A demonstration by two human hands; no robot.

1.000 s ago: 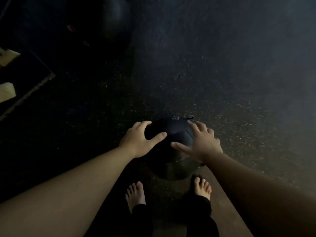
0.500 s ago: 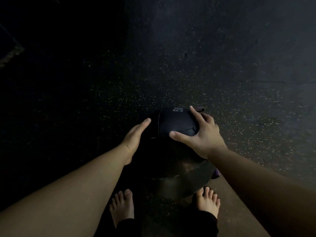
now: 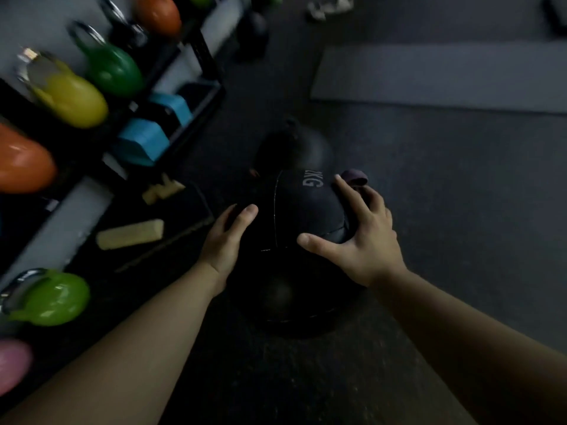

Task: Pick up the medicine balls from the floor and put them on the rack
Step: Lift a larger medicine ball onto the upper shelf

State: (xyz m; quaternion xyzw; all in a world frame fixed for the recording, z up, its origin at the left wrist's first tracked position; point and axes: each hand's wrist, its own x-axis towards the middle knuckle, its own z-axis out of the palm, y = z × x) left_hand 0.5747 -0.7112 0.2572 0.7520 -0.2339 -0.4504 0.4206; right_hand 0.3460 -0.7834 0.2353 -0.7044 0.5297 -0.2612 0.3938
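Two bare hands are seen, the left hand [image 3: 225, 240] and the right hand [image 3: 365, 240]. One big round black ball with "KG" printed on it [image 3: 306, 216] is counted between them. One more dark round ball [image 3: 294, 148] is seen on the floor just past the fingers. Six shiny coloured kettlebells are counted far to the left of the left hand: two orange ones [image 3: 24, 161] [image 3: 158, 13], two dark or bright green ones [image 3: 113, 70] [image 3: 49, 297], one yellow one [image 3: 72, 96] and one pink one [image 3: 12, 363], partly cut off. Two blue blocks [image 3: 142, 142] [image 3: 171, 107] and two pale foam pieces [image 3: 130, 234] [image 3: 162, 190] are counted there too. One grey flat mat [image 3: 438, 75] is seen beyond the right hand.
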